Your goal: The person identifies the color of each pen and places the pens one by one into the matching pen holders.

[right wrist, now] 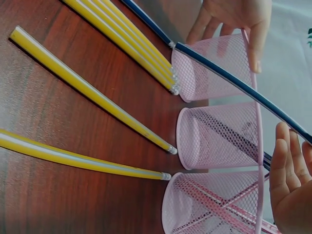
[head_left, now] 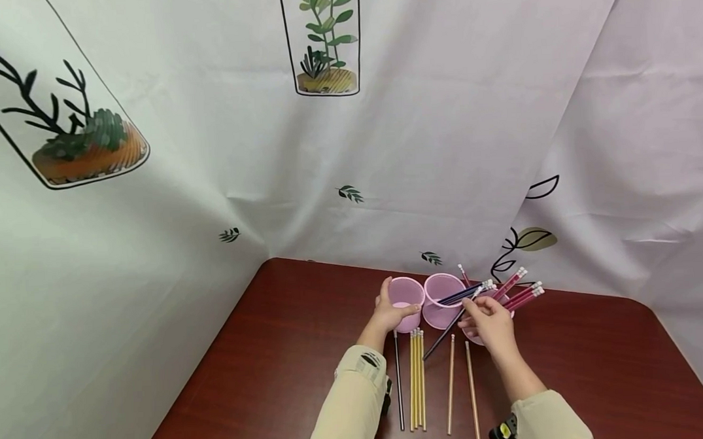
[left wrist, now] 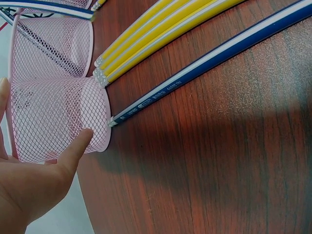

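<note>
My left hand [head_left: 387,315] grips the leftmost pink mesh pencil cup [left wrist: 58,117], thumb on the near side and fingers round the far side. No pencil shows inside that cup. My right hand [head_left: 490,323] pinches a dark blue pencil with a white stripe [head_left: 447,334] near its upper end, slanting down to the left in front of the cups. In the right wrist view this pencil crosses over the leftmost cup. The middle cup [right wrist: 219,136] holds dark blue pencils [head_left: 457,296]. Behind my right hand, the right cup [right wrist: 178,209] carries several pink-red pencils [head_left: 524,297].
On the red-brown table [head_left: 275,354], a bundle of yellow pencils [head_left: 417,380] lies before the cups. Another blue pencil [head_left: 399,387] lies to its left, and two single yellow pencils [right wrist: 92,92] to its right. A patterned white cloth [head_left: 383,146] hangs behind the table.
</note>
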Available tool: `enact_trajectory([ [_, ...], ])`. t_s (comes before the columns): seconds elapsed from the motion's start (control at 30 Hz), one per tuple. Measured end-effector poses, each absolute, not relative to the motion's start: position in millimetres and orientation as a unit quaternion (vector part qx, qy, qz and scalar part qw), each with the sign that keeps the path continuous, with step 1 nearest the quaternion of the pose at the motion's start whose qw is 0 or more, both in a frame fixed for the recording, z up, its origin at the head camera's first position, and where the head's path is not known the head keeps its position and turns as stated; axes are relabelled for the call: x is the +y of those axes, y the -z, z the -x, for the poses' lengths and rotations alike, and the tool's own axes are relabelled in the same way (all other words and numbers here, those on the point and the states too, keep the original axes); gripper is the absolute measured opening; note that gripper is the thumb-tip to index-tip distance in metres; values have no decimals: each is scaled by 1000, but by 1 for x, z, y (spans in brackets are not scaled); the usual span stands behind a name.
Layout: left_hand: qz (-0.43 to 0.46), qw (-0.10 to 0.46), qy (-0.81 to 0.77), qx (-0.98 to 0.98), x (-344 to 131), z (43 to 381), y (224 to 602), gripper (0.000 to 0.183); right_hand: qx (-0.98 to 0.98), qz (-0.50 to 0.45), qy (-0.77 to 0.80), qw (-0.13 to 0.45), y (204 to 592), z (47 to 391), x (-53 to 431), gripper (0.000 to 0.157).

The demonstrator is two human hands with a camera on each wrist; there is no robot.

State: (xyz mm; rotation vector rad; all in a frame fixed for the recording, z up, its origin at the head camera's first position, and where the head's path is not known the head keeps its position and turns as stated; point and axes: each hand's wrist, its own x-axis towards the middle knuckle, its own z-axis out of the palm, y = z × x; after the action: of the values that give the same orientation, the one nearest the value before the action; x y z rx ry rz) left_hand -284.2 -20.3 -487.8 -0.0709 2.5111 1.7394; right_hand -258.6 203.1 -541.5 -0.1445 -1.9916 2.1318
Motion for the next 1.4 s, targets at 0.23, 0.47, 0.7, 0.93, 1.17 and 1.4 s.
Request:
enact_trajectory([
  [0.23,25,45,-570,820,-21,284,488,92,-681,57,-716,141,576,286,223,27],
  [0.47,26,44,-570,820,-21,285,487,93,-679,99,-706,176,580,300,233,38],
  [0.7,23,40,-566,823,-21,285,488,92,-665,102,-714,194,578,315,249,44],
  [0.93,21,43,-566,823,-21,283,486,92,-635,84,-731,237,575,330,264,42],
  [1.17,20,44,-565,824,-21,283,486,92,-602,75,-752,258,572,333,269,41],
  [1.4,19,43,-565,823,-22,283,487,93,-567,70,-776,267,571,330,269,37],
])
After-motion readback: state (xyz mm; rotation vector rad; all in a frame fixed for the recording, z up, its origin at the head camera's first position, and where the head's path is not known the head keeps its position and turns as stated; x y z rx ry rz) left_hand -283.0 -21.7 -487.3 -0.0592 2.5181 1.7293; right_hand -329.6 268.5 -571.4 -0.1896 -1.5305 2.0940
